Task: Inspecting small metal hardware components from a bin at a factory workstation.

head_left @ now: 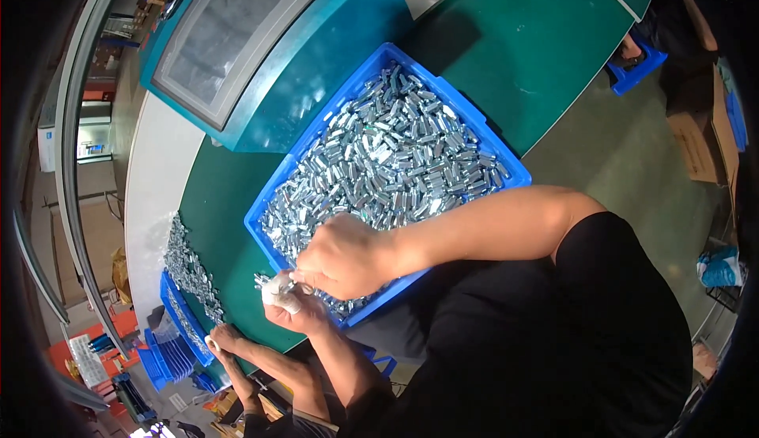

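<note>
My right hand pinches a small metal part at the blue bin's corner. My left hand, fingertips seemingly wrapped white, grips it too.

Right hand curled in a loose fist, knuckles up, bare forearm coming in from the right. Left hand just below it, palm up, fingers partly wrapped in white, forearm rising from the lower edge. Hands touching.
</note>
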A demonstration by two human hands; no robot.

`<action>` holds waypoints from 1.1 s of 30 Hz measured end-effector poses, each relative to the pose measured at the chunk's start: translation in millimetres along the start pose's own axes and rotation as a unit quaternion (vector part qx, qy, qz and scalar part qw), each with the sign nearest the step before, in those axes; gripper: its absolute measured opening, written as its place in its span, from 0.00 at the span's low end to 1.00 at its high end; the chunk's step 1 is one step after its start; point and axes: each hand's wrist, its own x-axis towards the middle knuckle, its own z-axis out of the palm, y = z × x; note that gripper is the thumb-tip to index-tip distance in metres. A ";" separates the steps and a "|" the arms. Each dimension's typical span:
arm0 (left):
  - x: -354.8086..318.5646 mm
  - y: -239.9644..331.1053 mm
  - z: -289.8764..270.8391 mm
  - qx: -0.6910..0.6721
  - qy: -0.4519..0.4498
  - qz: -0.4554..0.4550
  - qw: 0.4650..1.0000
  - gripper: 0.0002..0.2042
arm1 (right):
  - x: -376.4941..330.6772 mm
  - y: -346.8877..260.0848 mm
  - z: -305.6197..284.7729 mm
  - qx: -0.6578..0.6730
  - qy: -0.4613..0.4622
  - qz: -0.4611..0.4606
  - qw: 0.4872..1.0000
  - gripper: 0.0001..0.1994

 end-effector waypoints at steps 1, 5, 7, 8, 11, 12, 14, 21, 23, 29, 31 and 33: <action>0.0 -2.1 -0.2 0.016 0.007 0.005 1.000 0.13 | -1.3 0.6 1.0 -0.004 0.012 -0.016 1.000 0.16; 15.0 -3.2 3.6 0.002 0.103 -0.072 0.992 0.12 | -1.1 3.4 -1.0 0.017 0.085 0.006 0.996 0.15; 27.4 -0.8 18.7 0.075 0.098 -0.111 0.986 0.11 | 1.0 0.7 -2.4 0.038 0.100 0.013 0.994 0.15; 33.7 -1.7 26.1 0.147 0.093 -0.150 0.973 0.11 | 2.2 -2.1 -3.0 0.059 0.114 0.021 0.992 0.15; 48.1 -14.2 51.4 0.001 -0.126 -0.198 0.972 0.15 | -3.6 -3.2 5.2 0.083 0.101 -0.063 0.989 0.12; 47.5 -13.5 69.6 0.011 -0.181 -0.163 0.970 0.18 | -4.0 -4.0 11.1 0.105 0.104 -0.122 0.981 0.10; 53.0 -5.4 104.0 0.010 -0.207 -0.220 0.953 0.21 | -6.4 0.6 2.4 0.096 0.062 -0.132 0.985 0.09; 38.3 -0.3 54.2 0.044 -0.123 -0.247 0.960 0.17 | -3.9 0.7 0.4 0.111 0.094 -0.104 0.984 0.11; 28.1 5.5 28.4 0.108 -0.099 -0.177 0.973 0.15 | -3.4 1.3 0.8 0.109 0.076 -0.097 0.986 0.12; 13.5 19.9 -55.0 0.202 0.092 -0.101 0.970 0.12 | 0.9 2.9 -3.9 0.126 0.029 -0.049 0.990 0.15; 17.1 11.2 -94.1 0.284 0.158 -0.107 0.940 0.12 | 3.9 5.3 -13.2 0.117 -0.004 -0.021 0.993 0.15; 11.5 6.6 -135.9 0.442 0.161 -0.084 0.879 0.13 | 2.9 0.4 -9.1 0.159 -0.012 0.024 0.987 0.17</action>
